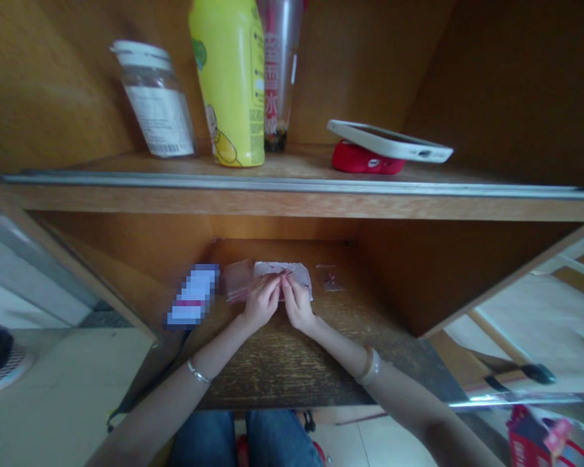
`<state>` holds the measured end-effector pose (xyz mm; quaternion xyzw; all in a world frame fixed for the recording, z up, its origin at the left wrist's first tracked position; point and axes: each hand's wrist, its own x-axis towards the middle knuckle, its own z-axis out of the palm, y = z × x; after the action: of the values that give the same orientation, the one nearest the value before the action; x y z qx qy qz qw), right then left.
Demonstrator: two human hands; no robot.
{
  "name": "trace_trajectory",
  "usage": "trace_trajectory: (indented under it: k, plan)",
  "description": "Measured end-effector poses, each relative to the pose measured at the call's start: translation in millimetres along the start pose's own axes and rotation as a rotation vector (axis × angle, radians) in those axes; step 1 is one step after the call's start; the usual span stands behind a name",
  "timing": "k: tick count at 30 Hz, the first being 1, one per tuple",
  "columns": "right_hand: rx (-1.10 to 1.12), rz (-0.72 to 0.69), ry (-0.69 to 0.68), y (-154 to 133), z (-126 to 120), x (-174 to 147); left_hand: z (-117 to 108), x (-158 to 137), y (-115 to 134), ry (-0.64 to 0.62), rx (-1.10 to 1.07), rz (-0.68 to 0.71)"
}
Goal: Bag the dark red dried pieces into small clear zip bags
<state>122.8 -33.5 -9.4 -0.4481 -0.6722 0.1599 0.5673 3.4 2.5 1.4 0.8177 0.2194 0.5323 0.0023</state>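
From the head view, both hands meet in the lower compartment of a brown wooden cupboard. The left hand (260,303) and the right hand (298,303) pinch, fingertip to fingertip, the near edge of a small clear plastic bag with pinkish contents (283,274); each grip is narrow and closed on that edge. The bag lies flat on the worn wooden surface (282,363), at the back of the compartment.

Left of the bag lies a stack of similar pinkish packets (236,280); right of it, a tiny clear packet (329,279) sits apart. Above the bag, on the upper shelf (292,185), stand a clear glass jar with a white lid (153,100) and a tall yellow bottle (230,81).

It looks like the bag's mouth is being worked. The next move seems to need a steady pinch along that thin edge, which could slip.
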Motion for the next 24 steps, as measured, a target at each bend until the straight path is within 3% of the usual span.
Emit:
trace_trajectory:
  k: [5, 17, 24]
  plan:
    - [-0.045, -0.021, 0.116, -0.5, 0.9, -2.5, -1.3, 1.4, 3.7, -0.004, 0.05, 0.014]
    - [-0.311, -0.141, 0.049, 2.1, -7.9, 2.4, -0.9, 1.4, 9.9, 0.066, 0.215, -0.064]
    - [-0.337, -0.148, 0.021, 1.2, -12.4, 2.8, 3.3, -1.7, 11.3, 0.105, 0.214, -0.074]
